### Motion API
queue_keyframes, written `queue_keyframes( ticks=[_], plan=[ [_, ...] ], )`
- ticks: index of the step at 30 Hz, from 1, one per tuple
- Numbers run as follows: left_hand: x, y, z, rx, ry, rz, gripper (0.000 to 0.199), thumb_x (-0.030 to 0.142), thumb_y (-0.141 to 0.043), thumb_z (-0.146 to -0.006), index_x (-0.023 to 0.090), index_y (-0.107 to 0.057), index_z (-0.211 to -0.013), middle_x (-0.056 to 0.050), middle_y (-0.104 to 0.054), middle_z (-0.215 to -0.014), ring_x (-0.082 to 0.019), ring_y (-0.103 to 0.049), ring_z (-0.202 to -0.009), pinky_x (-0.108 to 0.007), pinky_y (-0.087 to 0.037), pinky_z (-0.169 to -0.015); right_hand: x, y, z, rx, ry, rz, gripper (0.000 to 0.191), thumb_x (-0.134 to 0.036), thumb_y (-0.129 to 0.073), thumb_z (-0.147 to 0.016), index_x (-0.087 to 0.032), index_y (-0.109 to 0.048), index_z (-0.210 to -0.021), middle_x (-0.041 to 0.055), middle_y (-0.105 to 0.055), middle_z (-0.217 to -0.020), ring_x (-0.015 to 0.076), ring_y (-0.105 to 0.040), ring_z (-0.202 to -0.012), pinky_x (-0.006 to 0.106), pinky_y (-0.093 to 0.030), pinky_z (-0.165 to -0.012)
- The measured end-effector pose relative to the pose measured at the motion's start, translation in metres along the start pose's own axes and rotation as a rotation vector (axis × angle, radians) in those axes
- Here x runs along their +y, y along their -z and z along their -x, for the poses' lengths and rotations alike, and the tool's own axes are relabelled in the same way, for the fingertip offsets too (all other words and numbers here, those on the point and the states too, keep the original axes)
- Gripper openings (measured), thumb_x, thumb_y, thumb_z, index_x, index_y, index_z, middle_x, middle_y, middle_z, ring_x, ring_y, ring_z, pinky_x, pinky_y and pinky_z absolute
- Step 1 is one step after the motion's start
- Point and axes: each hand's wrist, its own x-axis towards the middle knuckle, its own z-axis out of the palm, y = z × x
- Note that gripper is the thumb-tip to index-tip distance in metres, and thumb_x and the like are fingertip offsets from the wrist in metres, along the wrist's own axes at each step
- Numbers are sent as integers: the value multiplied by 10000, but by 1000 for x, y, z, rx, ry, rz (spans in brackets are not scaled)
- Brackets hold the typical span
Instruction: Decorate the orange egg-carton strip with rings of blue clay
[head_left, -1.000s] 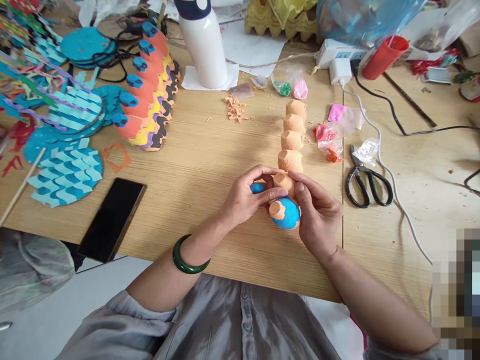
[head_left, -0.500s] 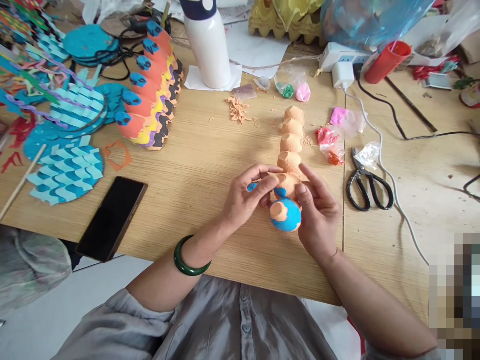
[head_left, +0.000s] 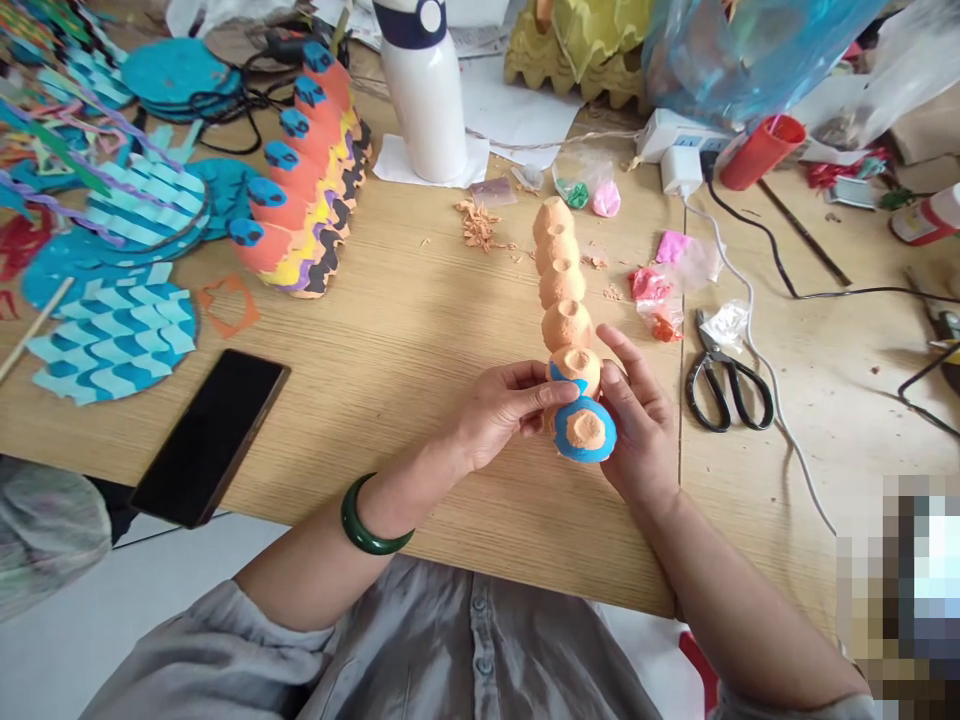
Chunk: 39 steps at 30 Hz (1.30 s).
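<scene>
A segmented orange strip of egg carton (head_left: 568,325) with knobbly cups points away from me, held just above the table near its front edge. Its nearest cup carries a blue clay ring (head_left: 564,437) around an orange middle. On the second cup lies a blue clay piece (head_left: 570,381). My left hand (head_left: 499,410) pinches the strip from the left, its thumb pressing on that blue piece. From the right, my right hand (head_left: 639,430) grips the near end, thumb against the side and index finger raised.
To the left lie a phone (head_left: 210,437), a painted carton piece (head_left: 304,190) and blue scaled shapes (head_left: 116,335). A white bottle (head_left: 424,100) stands behind. Black-handled scissors (head_left: 724,380), clay packets (head_left: 651,290) and a white cable (head_left: 757,340) are on the right.
The egg carton strip has turned, its far end swinging left and its cup tops now facing me more. My left thumb has shifted onto the blue piece on the second cup.
</scene>
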Motion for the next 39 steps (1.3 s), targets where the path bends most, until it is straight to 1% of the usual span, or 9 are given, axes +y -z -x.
queue_keyframes(
  ticks=[4,8,11,16,19,24,29,34,39],
  plan=[
    [1,-5,4,119,-98,-89,450,474,-938,-669,154,-622,-667,57,-494,-593,-46,-379,-518,-225,-284,-469,1,-1,-2,-64,-90,-53,308,-349,-713,-904,-336,-741,-1211,-28,-733,-839,157,-658,-723,296,-565,-649],
    [-1,-9,7,251,-276,-259,485,510,-914,-695,165,-582,-617,47,-497,-610,-78,-423,-602,-249,-366,-572,5,-1,-7,-84,-190,-139,267,-331,-703,-863,-299,-748,-1125,-18,-774,-919,177,-708,-819,314,-601,-736],
    [-3,-7,8,278,-442,-431,494,517,-869,-765,179,-547,-601,38,-496,-616,-94,-433,-616,-266,-383,-600,10,-1,-10,-122,-287,-141,222,-434,-678,-873,-262,-751,-992,12,-785,-894,216,-731,-837,351,-617,-737],
    [-6,-4,7,211,-643,-634,442,451,-852,-815,193,-561,-604,30,-514,-637,-98,-431,-594,-264,-388,-574,11,-3,-10,-213,-405,-60,464,-703,-629,-847,-248,-709,-803,36,-743,-714,240,-726,-693,384,-611,-628],
    [-6,-6,7,140,-607,-612,426,461,-850,-812,193,-587,-612,22,-531,-652,-104,-466,-618,-258,-408,-583,8,-5,-6,-161,-312,-4,517,-774,-645,-808,-262,-664,-740,27,-706,-647,249,-741,-732,369,-609,-614],
    [-7,-9,7,145,-416,-425,441,548,-861,-765,192,-633,-640,-9,-607,-789,-137,-558,-755,-285,-477,-694,10,-6,-4,-89,-218,77,542,-816,-618,-824,-280,-656,-754,22,-710,-685,232,-708,-687,372,-595,-559],
    [-6,-9,8,151,-409,-377,443,545,-860,-766,197,-633,-614,-6,-602,-766,-143,-549,-775,-305,-468,-732,13,-8,-5,-168,-225,51,595,-860,-569,-827,-281,-700,-793,43,-730,-734,259,-745,-806,410,-632,-649],
    [-6,-7,8,122,-348,-323,467,536,-862,-768,194,-600,-590,-6,-585,-750,-150,-548,-779,-313,-478,-737,14,-9,-4,-136,-193,36,554,-843,-636,-794,-292,-686,-796,42,-770,-827,268,-762,-892,418,-654,-705],
    [-9,-4,7,90,-284,-210,447,503,-827,-826,181,-595,-620,16,-546,-712,-103,-493,-680,-266,-446,-640,17,-9,-4,-142,-207,13,515,-819,-679,-770,-304,-661,-761,32,-769,-793,273,-774,-899,419,-666,-731]
  ],
)
